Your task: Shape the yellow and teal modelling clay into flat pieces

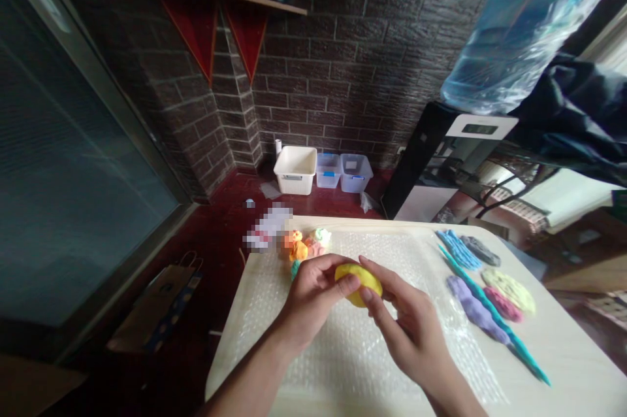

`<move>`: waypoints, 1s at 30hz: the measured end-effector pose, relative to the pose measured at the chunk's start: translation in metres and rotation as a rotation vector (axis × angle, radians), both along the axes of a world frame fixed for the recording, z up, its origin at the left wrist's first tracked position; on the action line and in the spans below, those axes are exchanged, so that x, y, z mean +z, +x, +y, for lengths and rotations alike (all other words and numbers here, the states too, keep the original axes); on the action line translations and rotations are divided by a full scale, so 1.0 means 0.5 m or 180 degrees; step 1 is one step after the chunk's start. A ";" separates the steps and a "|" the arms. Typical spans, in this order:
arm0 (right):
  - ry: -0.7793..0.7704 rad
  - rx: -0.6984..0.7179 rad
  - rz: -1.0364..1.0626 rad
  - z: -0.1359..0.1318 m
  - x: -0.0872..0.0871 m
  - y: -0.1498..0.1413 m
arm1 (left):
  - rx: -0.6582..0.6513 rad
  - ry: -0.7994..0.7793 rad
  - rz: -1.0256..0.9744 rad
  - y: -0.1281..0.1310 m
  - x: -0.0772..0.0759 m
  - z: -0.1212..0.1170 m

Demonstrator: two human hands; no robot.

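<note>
A yellow lump of modelling clay (361,278), rounded and somewhat flattened, is held between both hands above the table. My left hand (313,296) pinches it from the left, thumb on the near face. From the right, my right hand (404,312) grips it with thumb and fingers. Beneath them lies a sheet of bubble wrap (353,358). Just beyond my left hand sits a cluster of orange, pale and teal clay pieces (298,250), partly hidden by that hand.
On the table's right (563,365) lie a purple clay strip (473,309), a long teal clay roll (490,317), and blue (459,249), grey (480,250), pink (502,303) and pale yellow (514,289) clay pieces. Plastic bins (296,172) and a water dispenser (426,162) stand beyond.
</note>
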State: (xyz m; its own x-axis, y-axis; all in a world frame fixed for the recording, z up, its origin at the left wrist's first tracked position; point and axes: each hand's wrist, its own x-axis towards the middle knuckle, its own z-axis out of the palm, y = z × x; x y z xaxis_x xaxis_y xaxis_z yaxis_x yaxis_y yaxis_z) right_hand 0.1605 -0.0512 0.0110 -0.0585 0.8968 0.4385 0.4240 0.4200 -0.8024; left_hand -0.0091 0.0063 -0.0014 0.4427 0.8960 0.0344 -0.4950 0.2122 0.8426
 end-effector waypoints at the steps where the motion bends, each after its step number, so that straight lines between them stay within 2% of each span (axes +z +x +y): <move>1: 0.0059 -0.0004 -0.0013 0.000 0.000 -0.001 | 0.0023 -0.0004 -0.0020 0.001 0.000 0.000; 5: 0.0352 0.0067 -0.0615 0.002 0.003 0.003 | 0.0123 -0.0053 -0.0016 0.003 -0.001 -0.001; 8: 0.0738 -0.0063 -0.1149 0.004 0.005 0.006 | 0.0179 -0.0045 0.0040 0.005 -0.001 -0.002; 11: 0.0894 -0.0119 -0.1288 0.005 0.004 0.005 | 0.0269 -0.0036 0.0080 0.005 0.001 -0.002; 13: 0.0786 -0.0069 -0.1115 0.004 0.001 0.002 | 0.0261 -0.0034 0.0096 0.004 0.005 -0.002; 20: 0.0048 -0.0079 0.0381 0.000 -0.002 -0.015 | 0.0049 -0.0002 -0.0051 0.002 0.009 -0.005; 24: -0.0002 -0.0102 0.0655 -0.002 0.000 -0.023 | 0.0156 -0.0111 -0.0174 0.009 0.006 -0.007; 30: -0.0045 0.0018 0.0658 -0.004 -0.002 -0.021 | 0.0177 -0.0152 -0.0130 0.007 0.012 -0.010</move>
